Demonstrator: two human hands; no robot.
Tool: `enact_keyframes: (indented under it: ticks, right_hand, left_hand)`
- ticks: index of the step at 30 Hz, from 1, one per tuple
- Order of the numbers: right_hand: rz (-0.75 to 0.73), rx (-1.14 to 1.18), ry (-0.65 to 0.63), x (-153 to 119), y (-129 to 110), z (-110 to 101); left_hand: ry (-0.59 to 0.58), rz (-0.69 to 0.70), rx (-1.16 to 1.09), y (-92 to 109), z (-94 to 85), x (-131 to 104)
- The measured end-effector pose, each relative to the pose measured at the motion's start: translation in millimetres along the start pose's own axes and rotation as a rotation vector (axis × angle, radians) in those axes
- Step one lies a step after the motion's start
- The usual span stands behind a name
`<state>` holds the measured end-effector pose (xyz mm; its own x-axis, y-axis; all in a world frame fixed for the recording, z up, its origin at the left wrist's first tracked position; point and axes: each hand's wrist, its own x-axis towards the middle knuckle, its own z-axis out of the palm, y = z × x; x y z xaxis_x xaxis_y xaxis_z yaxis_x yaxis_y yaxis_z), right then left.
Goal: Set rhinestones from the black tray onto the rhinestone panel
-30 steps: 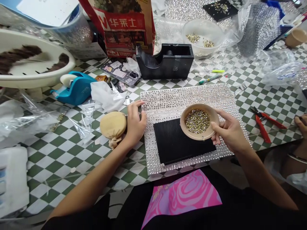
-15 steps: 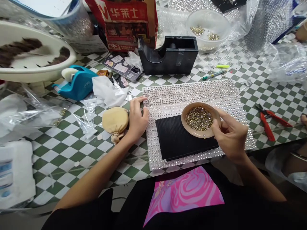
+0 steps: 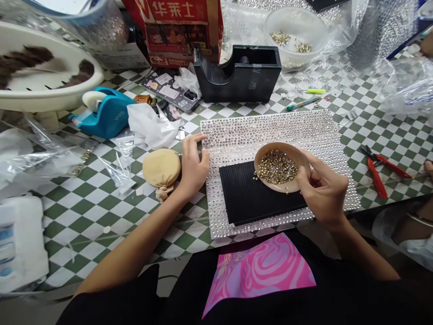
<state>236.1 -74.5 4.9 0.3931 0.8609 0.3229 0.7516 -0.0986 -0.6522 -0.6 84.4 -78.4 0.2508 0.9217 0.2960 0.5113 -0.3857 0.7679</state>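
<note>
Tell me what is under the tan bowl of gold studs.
Under the tan bowl, held tilted by the right hand, lies a black ridged tray on a rhinestone sheet; the part beneath stays hidden.

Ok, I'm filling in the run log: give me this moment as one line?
right hand: holds bowl of studs, tilted over black tray | left hand: on studded sheet edge | pouch: beside left hand

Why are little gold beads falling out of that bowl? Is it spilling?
Yes, a little. The right hand holds the tan bowl tilted toward the black ridged tray, and a few gold beads are at its low rim or just over it. The left hand rests on the sparkly sheet.
</note>
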Motion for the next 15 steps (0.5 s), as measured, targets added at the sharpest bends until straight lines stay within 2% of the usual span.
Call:
enact_keyframes:
  ticks: [5, 15]
  right_hand:
    - [-0.054, -0.054, 0.042, 0.3, 0.4, -1.2]
    - [0.039, -0.007, 0.012, -0.8, 11.2, -10.0]
  left_hand:
    - [-0.004, 0.003, 0.004, 1.5, -0.2, 0.2]
    - [-0.012, 0.006, 0.058, 1.1, -0.8, -0.2]
